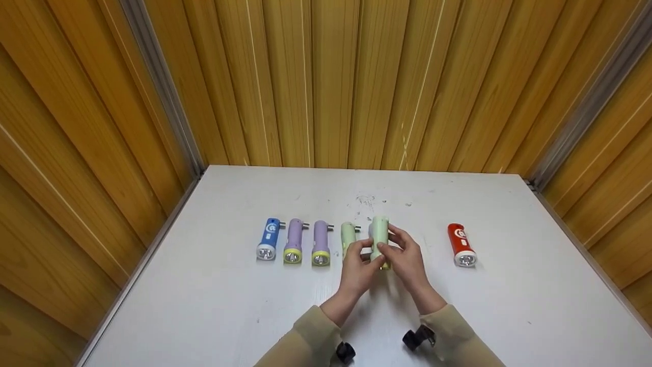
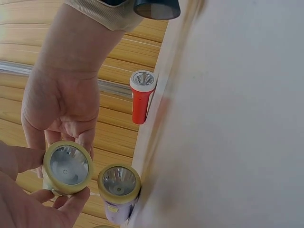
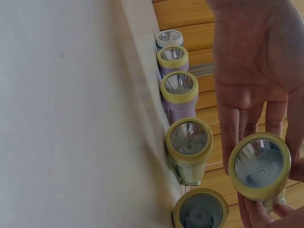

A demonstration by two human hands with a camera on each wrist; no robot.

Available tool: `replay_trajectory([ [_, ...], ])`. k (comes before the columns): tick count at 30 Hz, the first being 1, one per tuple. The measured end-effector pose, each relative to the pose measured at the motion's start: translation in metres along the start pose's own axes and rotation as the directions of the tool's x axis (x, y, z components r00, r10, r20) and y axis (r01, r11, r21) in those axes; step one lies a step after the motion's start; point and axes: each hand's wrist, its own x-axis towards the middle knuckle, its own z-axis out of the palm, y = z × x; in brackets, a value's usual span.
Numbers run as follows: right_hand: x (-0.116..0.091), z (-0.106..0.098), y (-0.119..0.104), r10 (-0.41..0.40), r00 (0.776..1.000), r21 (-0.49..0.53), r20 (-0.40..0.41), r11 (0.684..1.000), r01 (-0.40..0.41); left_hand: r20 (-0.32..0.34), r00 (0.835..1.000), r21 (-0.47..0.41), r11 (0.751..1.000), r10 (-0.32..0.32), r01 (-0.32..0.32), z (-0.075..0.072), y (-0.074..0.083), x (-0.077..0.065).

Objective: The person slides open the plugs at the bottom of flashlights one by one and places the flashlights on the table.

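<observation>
Both hands hold a pale green flashlight [image 1: 380,232] with a yellow rim, raised over the table with its lens end toward me. My left hand [image 1: 358,272] grips it from the left, thumb near the lens end. From the other side my right hand [image 1: 409,262] grips the body with thumb and fingers. Just below it, a purple flashlight [image 2: 119,213] with a yellow rim lies on the table, mostly hidden in the head view. A second pale green flashlight [image 1: 348,233] lies left of the held one, partly covered by my left hand.
Further left in the row lie two purple flashlights [image 1: 294,232] and a blue flashlight [image 1: 270,232], metal plug prongs sticking out sideways. A red flashlight [image 1: 459,239] lies apart on the right. Wood-patterned walls [image 1: 331,86] enclose the white table [image 1: 229,306].
</observation>
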Motion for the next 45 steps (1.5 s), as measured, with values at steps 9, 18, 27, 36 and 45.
replay_trajectory([
  [9, -0.001, 0.001, 0.004, -0.02, 1.0, 0.013, -0.007, 1.0, 0.02, 0.001, 1.0, -0.006, 1.0, -0.015, 0.015, 0.0, 0.0, 0.0],
  [18, 0.0, 0.002, 0.002, -0.019, 1.0, 0.026, -0.014, 0.999, 0.019, -0.002, 1.0, -0.003, 1.0, -0.013, 0.013, -0.002, 0.002, 0.001],
  [27, 0.001, 0.002, 0.002, -0.007, 1.0, 0.036, -0.022, 0.999, 0.008, 0.007, 1.0, -0.006, 1.0, 0.01, -0.01, -0.003, 0.0, 0.001],
  [36, 0.0, 0.004, 0.004, -0.042, 0.999, 0.019, -0.034, 0.999, 0.042, -0.001, 1.0, 0.013, 1.0, 0.027, -0.027, -0.009, 0.0, 0.006],
  [45, -0.003, 0.009, 0.005, -0.065, 0.998, 0.002, 0.003, 0.998, 0.065, -0.05, 0.998, 0.032, 0.999, -0.023, 0.025, -0.019, 0.001, 0.014],
])
